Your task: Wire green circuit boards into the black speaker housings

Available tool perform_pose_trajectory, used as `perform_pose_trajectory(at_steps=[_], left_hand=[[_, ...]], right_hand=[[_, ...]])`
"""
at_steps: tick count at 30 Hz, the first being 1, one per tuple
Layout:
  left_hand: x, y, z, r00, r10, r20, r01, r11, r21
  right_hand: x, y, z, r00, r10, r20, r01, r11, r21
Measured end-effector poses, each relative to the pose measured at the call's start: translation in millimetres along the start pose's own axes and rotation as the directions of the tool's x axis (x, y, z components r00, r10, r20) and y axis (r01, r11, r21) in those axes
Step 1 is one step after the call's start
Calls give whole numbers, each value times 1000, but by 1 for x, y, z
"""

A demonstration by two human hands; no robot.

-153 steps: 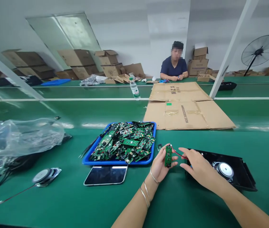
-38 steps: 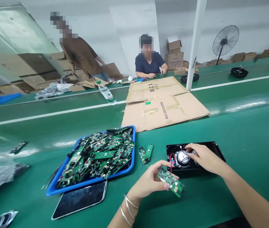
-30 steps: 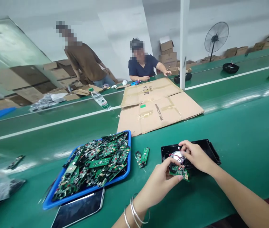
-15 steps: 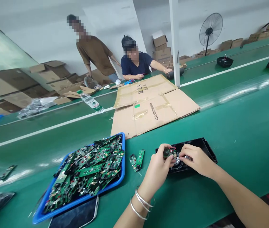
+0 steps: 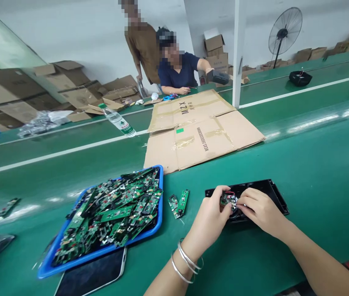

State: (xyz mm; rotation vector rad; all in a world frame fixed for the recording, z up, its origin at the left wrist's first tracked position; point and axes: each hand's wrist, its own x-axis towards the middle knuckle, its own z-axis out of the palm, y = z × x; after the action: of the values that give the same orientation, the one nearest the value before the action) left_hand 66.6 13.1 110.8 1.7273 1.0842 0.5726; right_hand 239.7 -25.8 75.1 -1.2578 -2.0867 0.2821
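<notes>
The circuit board [image 5: 225, 200] sits over the left end of the black case [image 5: 271, 194], with a red wire [image 5: 230, 192] arching at its one o'clock. What could go wrong: the wire may be tugged loose if the hands pull apart, or the board could twist and slip, since only finger pressure seems to steady it. A crooked push might bend something at its edge.

The board lies inside the left hand's [image 5: 210, 220] pinch, between thumb and fingers, that hand coming in from seven o'clock. From three o'clock the right hand [image 5: 259, 209] brings its fingertips together at the board's near end, apparently on a small plug [image 5: 234, 204], though it is too small to be sure.

Farther out, two loose boards [image 5: 182, 202] lie at nine o'clock, beyond them the blue tray [image 5: 161, 207].
</notes>
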Motion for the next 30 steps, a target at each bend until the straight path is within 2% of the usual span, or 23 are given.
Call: perform_pose_trajectory(at_steps=[5, 10, 12, 14, 16, 18, 23, 30], left_hand=[[1, -3, 1, 1000, 18, -15, -18, 1000, -10], [-1, 4, 2, 998, 59, 25, -61, 991, 120], [-2, 8, 0, 993, 84, 79, -96, 980, 174], [-3, 12, -4, 986, 110, 125, -133, 972, 194], [-4, 15, -8, 978, 138, 156, -165, 970, 177], [-4, 17, -10, 974, 159, 163, -183, 973, 143], [-5, 19, -9, 973, 178, 150, -204, 962, 180], [-7, 19, -5, 978, 196, 77, -208, 952, 225]], right_hand=[[0, -2, -1, 997, -57, 48, 61, 996, -69], [-1, -4, 0, 997, -27, 72, 29, 999, -21], [0, -6, -1, 995, 50, 88, -57, 995, 79], [2, -7, -3, 973, 203, 112, -221, 957, 185], [4, -8, -5, 914, 374, 156, -403, 877, 260], [5, -9, -5, 871, 452, 192, -490, 826, 280], [3, -9, 1, 924, 332, 190, -367, 908, 201], [1, -11, 2, 936, 319, 145, -341, 927, 158]])
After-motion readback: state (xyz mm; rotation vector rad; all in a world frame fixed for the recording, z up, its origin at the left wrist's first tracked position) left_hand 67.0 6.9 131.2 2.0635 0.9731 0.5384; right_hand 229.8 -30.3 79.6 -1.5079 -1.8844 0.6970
